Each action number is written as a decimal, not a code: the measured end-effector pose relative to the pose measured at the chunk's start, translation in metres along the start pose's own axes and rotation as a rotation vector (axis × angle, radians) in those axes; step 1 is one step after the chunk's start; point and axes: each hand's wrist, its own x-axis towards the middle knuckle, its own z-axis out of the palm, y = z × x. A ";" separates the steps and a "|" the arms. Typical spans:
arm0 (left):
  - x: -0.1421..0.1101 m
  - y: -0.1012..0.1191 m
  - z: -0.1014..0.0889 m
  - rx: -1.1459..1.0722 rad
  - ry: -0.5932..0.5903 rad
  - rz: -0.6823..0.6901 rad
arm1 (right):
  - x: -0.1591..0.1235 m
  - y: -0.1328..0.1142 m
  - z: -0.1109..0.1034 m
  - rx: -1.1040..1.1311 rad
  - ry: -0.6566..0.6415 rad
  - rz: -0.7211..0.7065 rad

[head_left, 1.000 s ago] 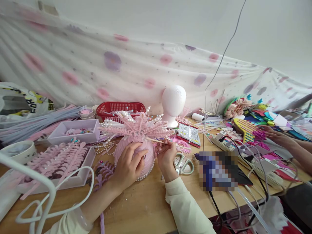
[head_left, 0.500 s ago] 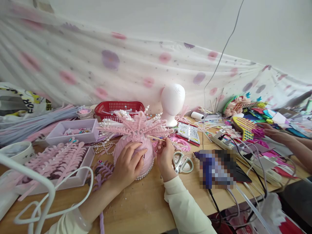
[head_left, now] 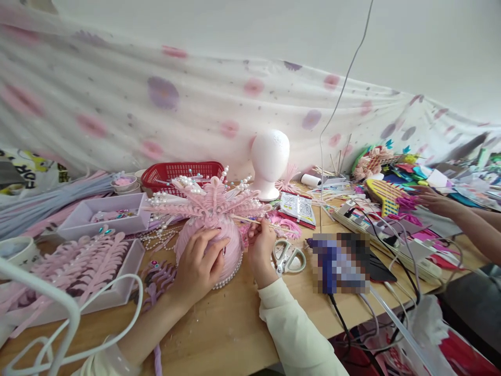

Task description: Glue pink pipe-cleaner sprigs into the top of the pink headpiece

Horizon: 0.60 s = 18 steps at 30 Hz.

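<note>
A pink headdress (head_left: 230, 245) stands in front of me. It has a rounded cap edged with pearls, and pink fuzzy leaf-like fronds (head_left: 211, 201) and pearl sprays fan out on top. My left hand (head_left: 201, 256) grips the near side of the cap, fingers bent against it. Beside the cap, my right hand (head_left: 261, 250) pinches a thin wooden stick (head_left: 242, 218), whose left end reaches in under the fronds. What the stick's tip touches is too small to tell. White-handled scissors (head_left: 288, 258) lie just right of my right hand.
Left are a tray (head_left: 135, 261) of pink fronds, a lilac box (head_left: 105, 209) and a white cable loop (head_left: 136, 308). Behind stand a red basket (head_left: 176, 172) and a foam head (head_left: 271, 156). Right are a blurred-out object (head_left: 340, 263), a power strip (head_left: 391, 245) and another person's hand (head_left: 434, 201).
The whole view has shifted, so things sit slightly further left. My left hand stays on the headdress, and my right hand still holds the stick at its side.
</note>
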 end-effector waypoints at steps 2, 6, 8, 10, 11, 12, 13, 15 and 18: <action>0.000 0.000 0.000 -0.012 -0.003 0.008 | 0.002 -0.001 -0.001 0.030 0.043 0.046; -0.002 -0.001 0.001 -0.032 -0.015 0.001 | 0.002 0.000 0.001 0.056 0.081 0.129; -0.002 0.000 0.001 -0.032 -0.017 -0.008 | 0.001 0.001 0.001 0.052 0.083 0.158; -0.002 0.000 0.001 -0.032 -0.013 -0.014 | -0.001 0.001 0.001 0.033 0.069 0.185; -0.002 0.000 0.001 -0.033 -0.011 -0.014 | -0.001 0.001 0.000 0.022 0.059 0.193; -0.001 0.001 0.001 -0.034 -0.010 -0.014 | -0.002 0.000 0.000 0.013 0.051 0.194; -0.001 0.001 0.001 -0.034 -0.010 -0.013 | -0.003 0.000 0.000 0.008 0.046 0.189; -0.001 0.002 0.000 -0.033 -0.010 -0.013 | -0.003 -0.001 -0.001 0.023 0.049 0.176; 0.000 0.002 0.000 -0.030 -0.005 -0.014 | -0.003 -0.002 0.000 0.065 0.058 0.212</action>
